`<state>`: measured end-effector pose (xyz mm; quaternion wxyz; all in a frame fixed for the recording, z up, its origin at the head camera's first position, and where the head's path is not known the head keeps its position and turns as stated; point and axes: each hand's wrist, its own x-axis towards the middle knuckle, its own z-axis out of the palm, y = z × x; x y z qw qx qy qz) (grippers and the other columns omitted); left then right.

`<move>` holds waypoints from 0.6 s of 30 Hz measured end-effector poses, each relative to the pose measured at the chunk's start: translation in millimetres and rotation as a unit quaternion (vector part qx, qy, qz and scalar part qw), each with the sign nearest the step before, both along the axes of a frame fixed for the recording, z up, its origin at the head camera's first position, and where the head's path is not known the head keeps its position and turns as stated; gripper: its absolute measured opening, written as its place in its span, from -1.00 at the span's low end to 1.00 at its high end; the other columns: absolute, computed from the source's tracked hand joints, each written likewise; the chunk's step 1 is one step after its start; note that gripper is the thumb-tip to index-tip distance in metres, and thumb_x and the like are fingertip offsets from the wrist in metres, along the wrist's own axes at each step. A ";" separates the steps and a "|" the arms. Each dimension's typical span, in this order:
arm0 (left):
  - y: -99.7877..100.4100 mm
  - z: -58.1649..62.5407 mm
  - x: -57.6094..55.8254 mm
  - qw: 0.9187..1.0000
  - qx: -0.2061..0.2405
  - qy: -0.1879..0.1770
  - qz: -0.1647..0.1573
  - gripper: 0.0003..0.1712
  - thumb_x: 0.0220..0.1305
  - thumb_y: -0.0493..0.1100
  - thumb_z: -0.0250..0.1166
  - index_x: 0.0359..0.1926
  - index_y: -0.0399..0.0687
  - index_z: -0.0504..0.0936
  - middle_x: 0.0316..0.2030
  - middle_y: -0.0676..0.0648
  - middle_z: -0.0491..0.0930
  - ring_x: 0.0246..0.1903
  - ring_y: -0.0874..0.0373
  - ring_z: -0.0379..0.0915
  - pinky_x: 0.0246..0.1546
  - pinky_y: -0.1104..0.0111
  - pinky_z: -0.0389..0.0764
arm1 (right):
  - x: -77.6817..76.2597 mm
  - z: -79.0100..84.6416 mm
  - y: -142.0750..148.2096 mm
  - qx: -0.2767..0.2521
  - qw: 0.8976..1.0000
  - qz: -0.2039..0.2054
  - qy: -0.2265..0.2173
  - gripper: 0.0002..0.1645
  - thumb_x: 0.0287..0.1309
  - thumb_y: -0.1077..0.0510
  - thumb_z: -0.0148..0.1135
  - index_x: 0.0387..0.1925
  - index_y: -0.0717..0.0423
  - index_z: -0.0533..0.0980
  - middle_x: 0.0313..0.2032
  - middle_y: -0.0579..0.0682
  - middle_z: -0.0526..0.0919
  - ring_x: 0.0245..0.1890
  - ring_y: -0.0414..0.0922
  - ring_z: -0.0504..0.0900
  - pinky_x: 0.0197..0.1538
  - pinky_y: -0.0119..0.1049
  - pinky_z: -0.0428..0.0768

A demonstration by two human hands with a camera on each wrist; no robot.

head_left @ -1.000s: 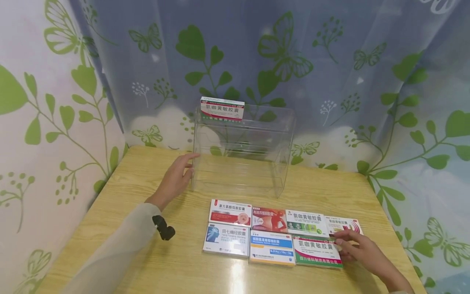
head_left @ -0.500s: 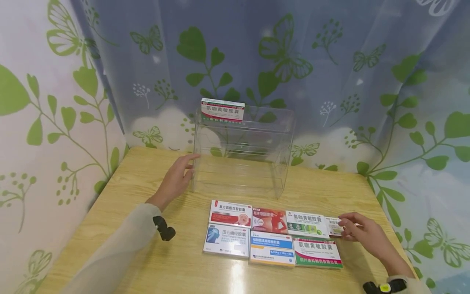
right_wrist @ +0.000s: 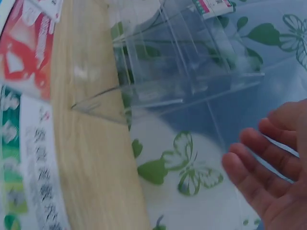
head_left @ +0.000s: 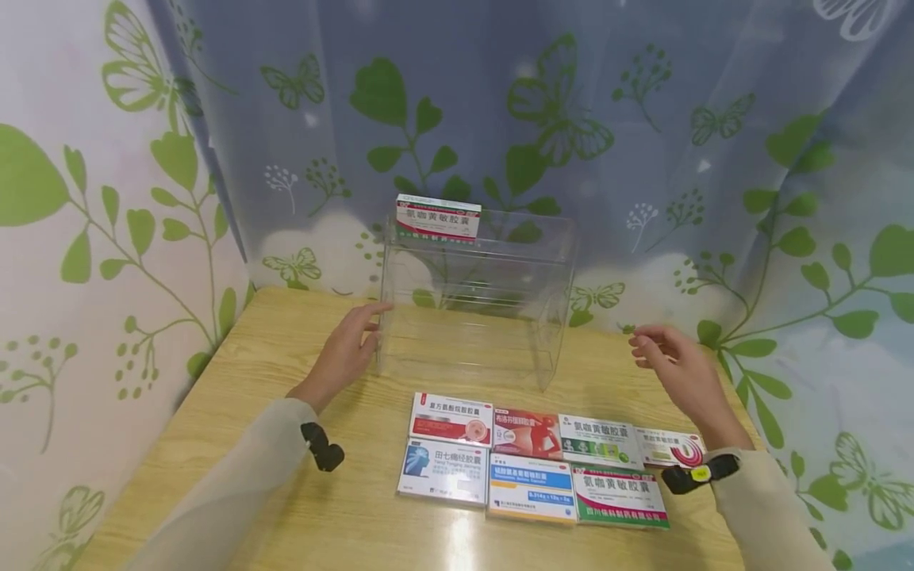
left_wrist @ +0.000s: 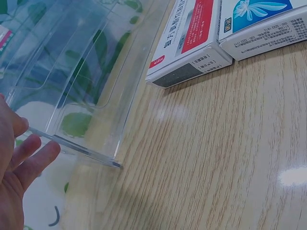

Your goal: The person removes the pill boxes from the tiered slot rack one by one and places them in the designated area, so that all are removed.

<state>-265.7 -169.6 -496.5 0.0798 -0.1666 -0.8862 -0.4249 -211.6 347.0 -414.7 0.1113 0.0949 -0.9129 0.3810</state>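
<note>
A clear acrylic tiered rack [head_left: 471, 365] stands toward the back of the wooden table. My left hand [head_left: 344, 349] touches its left side with loosely extended fingers; the left wrist view shows those fingers [left_wrist: 41, 155] at the rack's edge. On the rack's top tier, at the left, leans a white, red and green medicine box [head_left: 438, 220]. My right hand [head_left: 674, 373] is raised to the right of the rack, fingers relaxed and holding nothing, as the right wrist view also shows.
Several medicine boxes lie flat in two rows before the rack, among them a red one [head_left: 528, 434], a blue-and-white one [head_left: 531, 485] and a green-banded one [head_left: 621, 496]. A leaf-patterned curtain [head_left: 457, 95] hangs right behind the table [head_left: 286, 444].
My right hand has lifted away from the boxes at the right end and moved up and back, beside the rack. My left hand stays at the rack's side.
</note>
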 end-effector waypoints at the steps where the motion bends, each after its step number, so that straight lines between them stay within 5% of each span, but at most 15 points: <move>1: 0.0 0.4 -0.1 1.000 0.000 0.000 0.000 -0.38 0.65 -0.39 0.14 0.62 -0.03 0.37 0.49 -0.28 0.42 0.29 -0.28 0.61 0.28 -0.20 0.69 | -4.6 2.8 -6.2 -0.006 1.000 -0.008 0.012 -0.55 0.70 0.02 0.12 0.33 0.23 0.58 0.13 0.28 0.75 -0.14 -0.58 0.65 -0.08 -0.66 0.69; 7: 1.5 1.4 0.6 1.000 0.002 -0.001 -0.001 -0.39 0.66 -0.37 0.13 0.61 0.00 0.37 0.50 -0.28 0.42 0.29 -0.28 0.61 0.30 -0.20 0.68 | -33.4 17.3 -45.0 -0.034 0.996 -0.046 0.075 -0.54 0.63 -0.09 0.23 0.31 0.08 0.63 0.15 0.11 0.77 -0.10 -0.56 0.63 -0.04 -0.72 0.57; 11: 1.7 0.4 0.7 1.000 -0.001 0.006 0.002 -0.39 0.64 -0.39 0.14 0.60 -0.01 0.38 0.47 -0.29 0.44 0.27 -0.28 0.62 0.29 -0.20 0.69 | -52.9 27.4 -70.4 -0.037 0.994 -0.037 0.091 -0.49 0.60 -0.14 0.25 0.32 0.08 0.62 0.21 0.08 0.75 0.06 -0.36 0.65 0.03 -0.66 0.56; 18: 0.5 0.4 -0.1 1.000 -0.004 0.013 0.003 -0.41 0.64 -0.40 0.15 0.58 -0.05 0.41 0.47 -0.29 0.45 0.26 -0.28 0.63 0.27 -0.20 0.70 | -80.5 46.8 -112.1 -0.050 0.994 0.016 0.092 -0.51 0.59 -0.07 0.29 0.34 0.12 0.60 0.23 0.12 0.72 0.20 0.10 0.69 0.24 -0.02 0.74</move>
